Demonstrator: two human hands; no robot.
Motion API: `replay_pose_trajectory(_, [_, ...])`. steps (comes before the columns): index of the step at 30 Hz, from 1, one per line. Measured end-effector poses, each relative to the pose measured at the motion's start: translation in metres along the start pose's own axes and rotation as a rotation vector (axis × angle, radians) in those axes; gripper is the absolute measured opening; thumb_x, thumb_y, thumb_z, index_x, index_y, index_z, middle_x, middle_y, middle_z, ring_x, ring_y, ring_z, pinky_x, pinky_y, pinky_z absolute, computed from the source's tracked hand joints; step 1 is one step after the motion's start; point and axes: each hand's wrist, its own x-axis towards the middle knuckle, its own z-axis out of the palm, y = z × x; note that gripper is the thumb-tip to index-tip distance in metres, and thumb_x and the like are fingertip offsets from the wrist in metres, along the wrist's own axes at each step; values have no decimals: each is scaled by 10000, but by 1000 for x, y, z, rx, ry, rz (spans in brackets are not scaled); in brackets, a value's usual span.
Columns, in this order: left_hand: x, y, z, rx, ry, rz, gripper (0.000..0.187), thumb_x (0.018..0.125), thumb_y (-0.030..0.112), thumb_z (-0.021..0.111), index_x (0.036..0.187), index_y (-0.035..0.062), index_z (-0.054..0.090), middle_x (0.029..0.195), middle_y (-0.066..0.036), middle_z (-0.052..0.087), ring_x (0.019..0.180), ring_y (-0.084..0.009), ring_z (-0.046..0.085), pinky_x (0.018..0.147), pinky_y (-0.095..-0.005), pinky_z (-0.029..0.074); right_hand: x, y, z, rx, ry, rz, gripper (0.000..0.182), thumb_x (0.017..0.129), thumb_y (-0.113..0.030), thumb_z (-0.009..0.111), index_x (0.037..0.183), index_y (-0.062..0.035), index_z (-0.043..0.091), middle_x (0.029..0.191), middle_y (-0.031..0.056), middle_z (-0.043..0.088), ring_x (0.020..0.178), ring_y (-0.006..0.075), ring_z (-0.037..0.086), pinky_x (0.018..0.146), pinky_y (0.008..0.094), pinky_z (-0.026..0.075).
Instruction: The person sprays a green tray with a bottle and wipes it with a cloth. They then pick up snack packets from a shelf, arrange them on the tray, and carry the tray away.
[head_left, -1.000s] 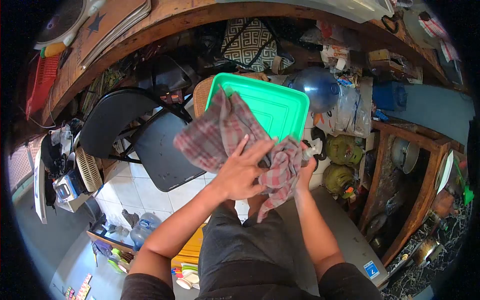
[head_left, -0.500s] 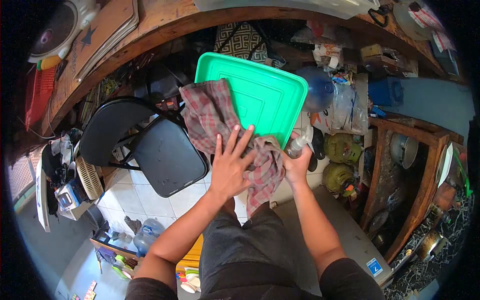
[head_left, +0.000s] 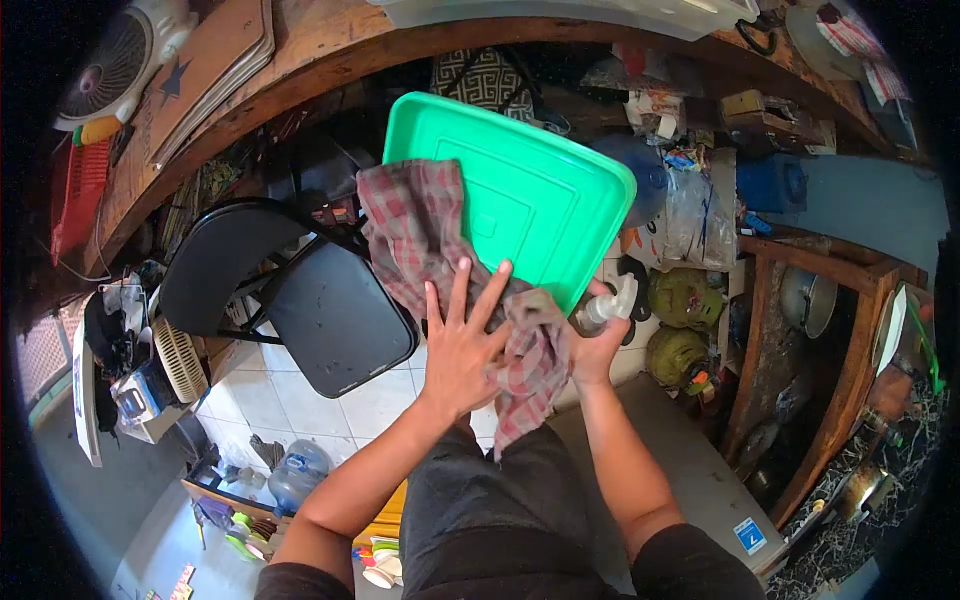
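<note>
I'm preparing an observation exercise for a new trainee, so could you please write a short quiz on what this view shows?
1. True or false: the left hand lies spread on the checked cloth.
2. Fill in the blank: the white-topped bottle is in the person's ____ hand.
3. Multiple choice: what colour is the plastic tray? A: red. B: green. C: yellow.

Key:
1. True.
2. Right; the right hand is closed around it.
3. B.
</note>
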Motion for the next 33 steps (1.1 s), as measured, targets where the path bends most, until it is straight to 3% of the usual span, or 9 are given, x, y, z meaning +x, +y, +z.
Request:
replay_pose_trajectory(2, [-4,2,1,-17,-11,-28,576,812,625,521,1086,143,679,1626,-55,219,1484,-437,126,1063,-761,115,-4,-7,1,-12,-46,3,493,742,-24,813,1171,93,599,1040,103,685,951,158,644,856,306,502])
replay_pose_trajectory(8, [26,16,-21,-7,146,-101,436,813,474,591,1081,142,680,1629,-54,207,1481,-443,126,1050,-779,123,-3,-11,12,82,-27,13,478,759,-30,808,1169,101,602,1063,100,683,953,145,642,873,305,499])
replay_pose_trajectory(14, [-4,5,-9,43,-45,-10,461,816,459,584,1152,159,683,1628,-24,217,1490,-392,150,1050,-781,107,-5,-15,6,4,-62,-60,454,773,-2,772,1179,108,600,1053,98,690,962,151,645,877,301,498])
replay_pose_trajectory(19, [23,17,-21,140,60,-121,740,782,485,604,1463,231,463,1617,-16,248,1490,-363,167,1079,-749,118,-4,-10,9,39,-78,-45,444,775,1,772,1172,101,601,1056,105,686,962,163,646,877,308,499])
replay_pose_trajectory(22, [28,18,-25,56,57,-100,834,791,514,597,1539,264,329,1617,-16,248,1484,-365,186,1098,-723,127,-5,-6,5,87,-34,-28,443,773,7,772,1171,96,596,1070,114,677,970,171,643,881,312,496])
replay_pose_trajectory(26, [2,1,-23,22,-19,-77,767,832,489,606,1522,254,365,1600,-110,265,1442,-384,269,1134,-626,197,-10,15,-11,167,39,123,472,763,-9,783,1178,97,587,1070,118,668,957,174,638,881,312,492])
replay_pose_trajectory(27, [0,-6,-22,47,3,-207,749,877,466,590,1531,201,340,1580,-180,274,1393,-414,330,1131,-588,234,-8,3,-9,47,2,10,509,741,-42,804,1182,94,588,1050,108,668,947,169,633,877,310,491])
replay_pose_trajectory(30, [2,-47,-9,-103,65,-404,714,919,426,548,1526,126,322,1564,-221,279,1347,-443,373,1119,-587,245,-15,2,-1,130,-98,123,549,712,-69,828,1181,91,592,1042,102,667,947,167,631,870,306,492])
replay_pose_trajectory(33, [13,-27,0,-78,57,-296,677,937,359,526,1511,74,310,1589,-233,199,1437,-417,257,1141,-603,204,-19,-2,17,147,-112,125,516,743,-111,815,1170,86,602,1032,64,669,904,134,617,840,298,495])
